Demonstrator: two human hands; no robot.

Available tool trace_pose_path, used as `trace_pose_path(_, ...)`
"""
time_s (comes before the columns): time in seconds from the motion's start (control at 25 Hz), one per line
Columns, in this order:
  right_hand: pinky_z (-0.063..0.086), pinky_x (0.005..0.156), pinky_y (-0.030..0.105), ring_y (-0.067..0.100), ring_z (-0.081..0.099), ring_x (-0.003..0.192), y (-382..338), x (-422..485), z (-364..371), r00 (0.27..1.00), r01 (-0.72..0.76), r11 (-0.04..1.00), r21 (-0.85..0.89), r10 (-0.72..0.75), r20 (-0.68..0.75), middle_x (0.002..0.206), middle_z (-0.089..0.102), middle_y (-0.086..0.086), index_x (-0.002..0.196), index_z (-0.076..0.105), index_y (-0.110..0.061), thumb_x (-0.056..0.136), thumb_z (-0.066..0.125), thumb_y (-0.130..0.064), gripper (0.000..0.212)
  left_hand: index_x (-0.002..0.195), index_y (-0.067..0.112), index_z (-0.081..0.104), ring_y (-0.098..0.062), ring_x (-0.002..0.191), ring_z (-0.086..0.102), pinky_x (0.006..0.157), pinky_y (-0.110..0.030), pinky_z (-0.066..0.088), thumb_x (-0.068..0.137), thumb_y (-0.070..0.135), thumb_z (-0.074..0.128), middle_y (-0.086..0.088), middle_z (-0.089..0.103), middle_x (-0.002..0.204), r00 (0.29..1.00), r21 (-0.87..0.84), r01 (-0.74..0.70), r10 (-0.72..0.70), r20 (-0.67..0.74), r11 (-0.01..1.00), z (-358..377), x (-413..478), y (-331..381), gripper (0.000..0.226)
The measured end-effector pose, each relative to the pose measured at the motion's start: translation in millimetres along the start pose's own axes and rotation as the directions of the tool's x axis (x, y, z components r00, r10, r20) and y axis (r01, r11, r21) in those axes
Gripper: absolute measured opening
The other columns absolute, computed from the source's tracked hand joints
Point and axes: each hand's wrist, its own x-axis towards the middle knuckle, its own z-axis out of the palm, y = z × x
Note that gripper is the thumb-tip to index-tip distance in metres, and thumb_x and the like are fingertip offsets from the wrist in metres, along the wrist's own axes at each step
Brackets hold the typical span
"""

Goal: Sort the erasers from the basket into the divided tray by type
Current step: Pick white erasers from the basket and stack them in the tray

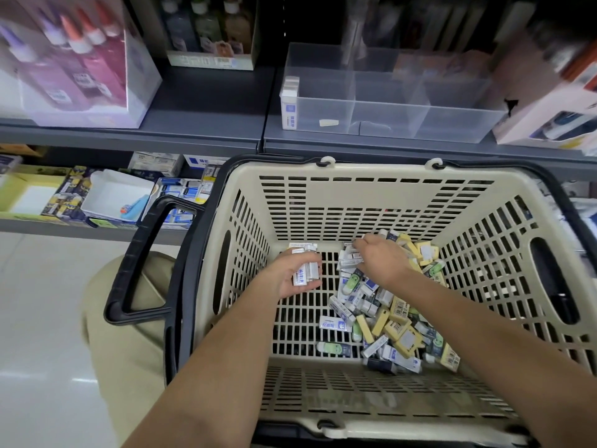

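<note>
Basket walls point(355, 202) rose on every side of both hands, with bare slatted floor between them. The left hand point(292, 278) was clamped on a stack of white erasers point(303, 273); the right hand point(382, 260) pinched into the eraser pile point(391, 321), its fingertips hidden. Beyond them stood the divided tray point(387, 118), its far compartments blurred.

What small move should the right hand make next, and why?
Probably close the right hand on another white-and-blue sleeved eraser under its fingertips and pass it to the left hand, which already cups a stack of white-and-blue erasers. The clear divided plastic tray holds only a few of that type, at its left end.
</note>
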Motion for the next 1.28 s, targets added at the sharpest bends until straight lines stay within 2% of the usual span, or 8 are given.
trace_pose_path(0.24,0.039,0.094,0.031,0.021,0.05,0.11,6.1,-0.9,9.9,0.992,0.118,0.989,-0.089,-0.122,-0.032,0.116,0.056,0.0,0.128,0.048,-0.019,0.088,0.055,-0.016,0.04,0.107,0.011,0.059,-0.023,0.087,0.065,0.054,-0.032,0.056,0.075,0.005,0.074,-0.012,0.067,0.096,1.0,-0.013,-0.014,0.014,-0.011,1.0,0.8,-1.4,1.7,0.036)
trace_pose_path(0.48,0.03,0.101,0.036,0.021,0.045,0.114,-2.1,0.0,3.6,0.986,0.165,0.982,-0.09,-0.161,0.046,0.121,0.049,0.002,0.128,0.048,-0.017,0.084,0.057,-0.036,0.049,0.101,0.011,0.061,-0.02,0.082,0.066,0.056,-0.033,0.057,0.076,0.012,0.076,-0.01,0.068,0.091,0.999,-0.002,-0.012,0.012,-0.03,1.0,-2.8,1.1,-0.2,0.029)
trace_pose_path(0.56,0.028,0.101,0.036,0.021,0.044,0.118,-5.8,-3.0,-3.8,0.983,0.185,0.983,-0.001,-0.185,0.013,0.128,0.048,0.0,0.131,0.045,-0.02,0.083,0.056,-0.038,0.052,0.096,0.011,0.062,-0.018,0.075,0.066,0.055,-0.032,0.057,0.074,0.021,0.079,-0.008,0.068,0.084,0.999,0.022,-0.002,0.003,-0.05,1.0,-2.7,2.3,-0.4,0.029)
trace_pose_path(0.64,0.032,0.098,0.035,0.02,0.048,0.117,-13.2,-8.6,-12.7,0.966,0.259,0.946,0.196,-0.252,-0.06,0.13,0.049,-0.002,0.132,0.043,-0.022,0.084,0.057,-0.032,0.051,0.097,0.01,0.063,-0.017,0.071,0.065,0.054,-0.03,0.056,0.073,0.034,0.078,-0.007,0.068,0.08,0.998,0.029,0.04,-0.039,-0.048,0.999,-3.1,3.2,0.4,0.037)
trace_pose_path(0.8,0.046,0.091,0.033,0.017,0.051,0.112,-28.6,-19.2,-27.0,0.916,0.402,0.809,0.428,-0.36,-0.18,0.127,0.052,-0.002,0.129,0.049,-0.021,0.084,0.062,-0.02,0.047,0.092,0.011,0.066,-0.016,0.062,0.066,0.049,-0.024,0.054,0.063,0.052,0.075,-0.005,0.068,0.072,0.987,0.036,0.135,-0.137,0.088,0.99,-3.0,-0.6,2.9,0.051)
trace_pose_path(0.92,0.044,0.091,0.026,0.01,0.051,0.103,-25.9,-18.3,-36.5,0.919,0.39,0.768,0.509,-0.357,-0.166,0.119,0.051,-0.006,0.127,0.052,-0.024,0.083,0.068,-0.021,0.047,0.097,0.01,0.065,-0.016,0.063,0.066,0.046,-0.023,0.053,0.062,0.045,0.077,-0.006,0.069,0.075,0.978,0.005,0.147,-0.146,0.152,0.989,-2.1,-4.5,4.1,0.051)
trace_pose_path(1.12,0.04,0.086,0.023,0.008,0.048,0.098,-16.1,-12.0,-51.3,0.94,0.34,0.792,0.506,-0.294,-0.173,0.105,0.049,-0.009,0.115,0.059,-0.02,0.074,0.075,-0.026,0.044,0.101,0.003,0.061,-0.022,0.066,0.071,0.051,-0.026,0.055,0.073,0.014,0.069,-0.015,0.072,0.076,0.973,-0.135,0.104,-0.072,0.221,0.985,6.1,-11.3,7.2,0.031)
trace_pose_path(1.28,0.038,0.081,0.021,0.005,0.048,0.095,-3.8,-15.2,-58.7,0.96,0.279,0.803,0.527,-0.227,-0.163,0.102,0.052,-0.015,0.107,0.059,-0.025,0.071,0.078,-0.031,0.041,0.1,-0.003,0.061,-0.028,0.071,0.071,0.054,-0.028,0.057,0.07,-0.001,0.069,-0.022,0.071,0.083,0.959,-0.187,0.073,-0.018,0.282,0.98,16.5,-19.4,14.9,0.032)
